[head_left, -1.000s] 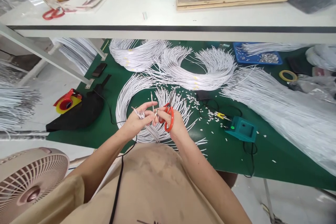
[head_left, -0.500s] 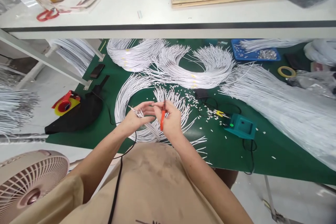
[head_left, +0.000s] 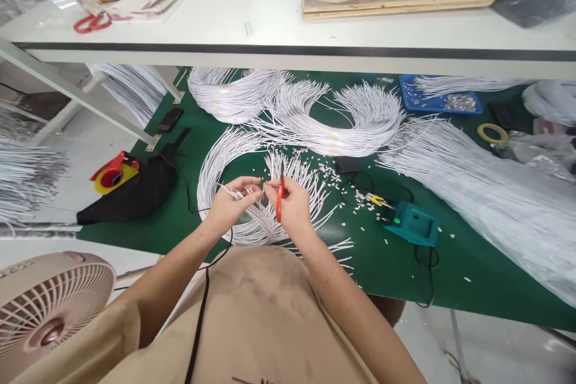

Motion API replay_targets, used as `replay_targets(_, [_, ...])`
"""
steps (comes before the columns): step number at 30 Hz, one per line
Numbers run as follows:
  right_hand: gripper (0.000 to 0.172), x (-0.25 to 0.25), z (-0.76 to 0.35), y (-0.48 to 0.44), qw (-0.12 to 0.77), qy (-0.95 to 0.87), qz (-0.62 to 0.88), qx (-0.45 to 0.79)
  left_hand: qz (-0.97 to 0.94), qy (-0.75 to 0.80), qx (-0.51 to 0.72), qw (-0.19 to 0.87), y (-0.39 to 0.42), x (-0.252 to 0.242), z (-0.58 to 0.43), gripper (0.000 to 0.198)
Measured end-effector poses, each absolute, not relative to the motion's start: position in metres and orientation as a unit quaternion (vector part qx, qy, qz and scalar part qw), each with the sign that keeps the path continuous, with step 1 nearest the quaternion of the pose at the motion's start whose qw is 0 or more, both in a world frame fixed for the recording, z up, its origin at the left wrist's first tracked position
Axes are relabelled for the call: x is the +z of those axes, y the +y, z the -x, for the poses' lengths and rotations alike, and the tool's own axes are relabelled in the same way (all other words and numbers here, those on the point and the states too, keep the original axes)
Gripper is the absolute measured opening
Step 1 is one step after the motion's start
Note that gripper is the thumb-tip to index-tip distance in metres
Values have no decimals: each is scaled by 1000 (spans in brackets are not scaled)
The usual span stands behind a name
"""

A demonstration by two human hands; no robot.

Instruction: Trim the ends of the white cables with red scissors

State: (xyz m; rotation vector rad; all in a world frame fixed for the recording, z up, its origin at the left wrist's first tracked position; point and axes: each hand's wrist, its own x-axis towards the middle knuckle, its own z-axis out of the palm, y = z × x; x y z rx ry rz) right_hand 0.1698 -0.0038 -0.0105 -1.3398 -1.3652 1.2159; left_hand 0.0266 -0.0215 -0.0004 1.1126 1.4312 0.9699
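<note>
My left hand (head_left: 231, 203) is closed around several white wires (head_left: 234, 193), whose ends stick out past the fingers. Close beside it, my right hand (head_left: 291, 204) holds a red-handled tool (head_left: 279, 201) with a dark tip pointing away from me; its exact kind is hard to make out. The right thumb and index finger pinch near the left fingertips, and what lies between them is too small to tell. Under both hands lies a curved bundle of white wires (head_left: 211, 162), its loose ends (head_left: 306, 174) fanned out behind the right hand.
Tied wire bundles (head_left: 333, 138) lie at the back of the green table (head_left: 360, 276). Small white pieces (head_left: 330, 177) are scattered right of my hands, near a teal device (head_left: 414, 223). A blue tray (head_left: 414, 102), a tape dispenser (head_left: 114, 173) and an overhead shelf (head_left: 270, 30) surround the area.
The left fingers and thumb have drawn closer together, near the right fingertips. The red-handled tool stays in my right hand. The whole view has shifted slightly.
</note>
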Motion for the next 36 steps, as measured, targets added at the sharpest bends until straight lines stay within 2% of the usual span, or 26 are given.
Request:
replay_targets(4, [18,-10,-167,-6,439,-461,528,563,-465,603,419,494,-20,-3,-30,31])
replay_targets(9, [19,-8,-164,-7,465,-391,521,600,-458,558,428,545,-18,-3,-34,24])
replay_targets(11, [20,-8,-164,-8,467,-376,513,614,-448,546,434,559,-18,-4,-36,29])
replay_targets(14, [22,-8,-168,-6,446,-370,480,659,-427,527,448,583,-19,-4,-37,32])
replay_targets(18, [23,-10,-179,-2,386,-424,420,703,-419,502,454,605,-21,-2,-37,23])
replay_targets(20, [25,-12,-185,-1,369,-475,454,657,-421,514,444,601,-21,1,-37,23])
replay_targets(22, [24,-14,-191,0,337,-551,520,559,-426,535,429,589,-20,3,-36,29])
replay_targets(27, [21,-14,-197,-2,174,-733,576,317,-452,561,420,552,-19,5,-35,24])
replay_targets(30, [25,-10,-197,-3,123,-767,572,263,-461,562,420,544,-19,4,-35,22])
replay_targets(36, [25,-5,-196,-2,82,-795,561,215,-475,569,412,530,-18,3,-32,21])
